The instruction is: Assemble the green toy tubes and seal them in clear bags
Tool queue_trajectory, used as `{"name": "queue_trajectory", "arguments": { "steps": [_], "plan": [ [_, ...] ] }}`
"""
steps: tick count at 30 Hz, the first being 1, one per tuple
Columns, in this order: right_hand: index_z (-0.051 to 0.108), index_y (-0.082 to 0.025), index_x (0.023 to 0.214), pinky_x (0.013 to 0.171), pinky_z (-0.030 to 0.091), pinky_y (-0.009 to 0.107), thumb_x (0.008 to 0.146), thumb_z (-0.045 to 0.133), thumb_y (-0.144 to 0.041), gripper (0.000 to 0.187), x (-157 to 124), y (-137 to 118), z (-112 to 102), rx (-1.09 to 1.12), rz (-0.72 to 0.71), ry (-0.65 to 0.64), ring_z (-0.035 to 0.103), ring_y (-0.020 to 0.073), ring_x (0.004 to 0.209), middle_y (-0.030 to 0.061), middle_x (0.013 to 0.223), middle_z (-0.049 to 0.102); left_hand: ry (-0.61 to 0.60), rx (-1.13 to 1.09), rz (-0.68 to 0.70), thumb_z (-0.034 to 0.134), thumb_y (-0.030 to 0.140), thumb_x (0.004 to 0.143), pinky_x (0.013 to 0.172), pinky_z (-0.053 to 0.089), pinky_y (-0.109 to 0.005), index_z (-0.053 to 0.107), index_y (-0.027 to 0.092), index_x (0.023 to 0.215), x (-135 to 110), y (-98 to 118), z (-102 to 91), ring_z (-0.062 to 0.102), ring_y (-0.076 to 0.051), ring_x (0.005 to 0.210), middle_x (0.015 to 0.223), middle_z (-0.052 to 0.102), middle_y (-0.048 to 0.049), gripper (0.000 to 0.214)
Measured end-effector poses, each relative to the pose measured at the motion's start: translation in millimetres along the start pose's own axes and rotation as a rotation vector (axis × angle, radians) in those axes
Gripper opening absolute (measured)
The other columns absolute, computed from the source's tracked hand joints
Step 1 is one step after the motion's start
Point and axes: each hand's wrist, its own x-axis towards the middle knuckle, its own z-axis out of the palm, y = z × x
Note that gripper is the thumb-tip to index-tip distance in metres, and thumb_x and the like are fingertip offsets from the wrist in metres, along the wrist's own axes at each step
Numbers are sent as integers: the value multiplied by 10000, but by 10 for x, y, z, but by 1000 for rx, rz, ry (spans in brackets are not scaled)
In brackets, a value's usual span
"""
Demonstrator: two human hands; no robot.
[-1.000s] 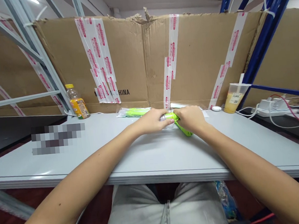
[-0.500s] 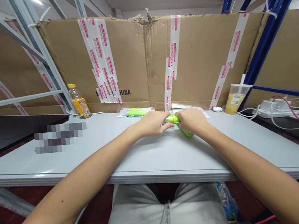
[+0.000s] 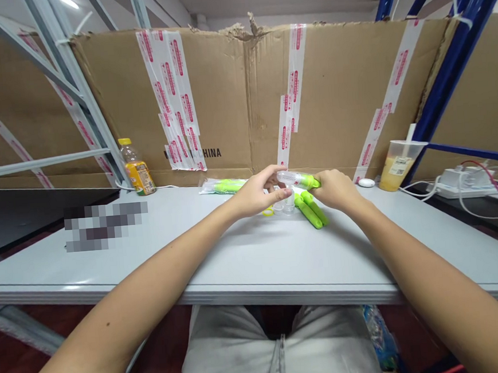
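My right hand (image 3: 334,190) is closed round the green end of a green-and-clear plastic tube (image 3: 294,178), held nearly level above the table. The tube's clear end points left toward my left hand (image 3: 256,193). My left thumb and fingers are apart beside that end; whether a fingertip touches it I cannot tell. Below the tube, two green pieces (image 3: 312,209) lie side by side near several small clear plastic parts (image 3: 288,204). A yellow ring-like piece (image 3: 268,211) shows under my left hand. Behind that hand lies a clear bag with a green item (image 3: 227,186), partly hidden.
On the white table (image 3: 246,261), a juice bottle (image 3: 140,175) stands back left and a drink cup with a straw (image 3: 398,166) back right, near a white oval object (image 3: 366,183). A cardboard wall (image 3: 220,97) closes the back. A power strip (image 3: 460,187) lies right.
My right hand has moved slightly right and raised the tube. My left fingers have spread from it, exposing its clear end. The green pieces and clear parts below now show.
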Motion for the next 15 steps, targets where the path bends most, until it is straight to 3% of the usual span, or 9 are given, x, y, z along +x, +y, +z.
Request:
{"name": "queue_trajectory", "arguments": {
  "steps": [9, 15],
  "plan": [
    [658, -193, 679, 545, 243, 287, 757, 571, -280, 145, -10, -6, 15, 157, -44, -10, 504, 157, 586, 74, 695, 673, 40, -18, 53, 718, 454, 814, 742, 509, -285, 549, 180, 1264, -3, 40, -7, 618, -145, 811, 1015, 660, -66, 553],
    [610, -184, 645, 544, 239, 279, 760, 591, -317, 177, 8, 37, 71, 263, -149, -23, 446, 129, 560, 18, 605, 588, 120, -68, 9, 646, 341, 859, 603, 479, -231, 605, 152, 1123, 27, 13, 6, 587, -106, 665, 834, 652, -32, 328]
  ]
}}
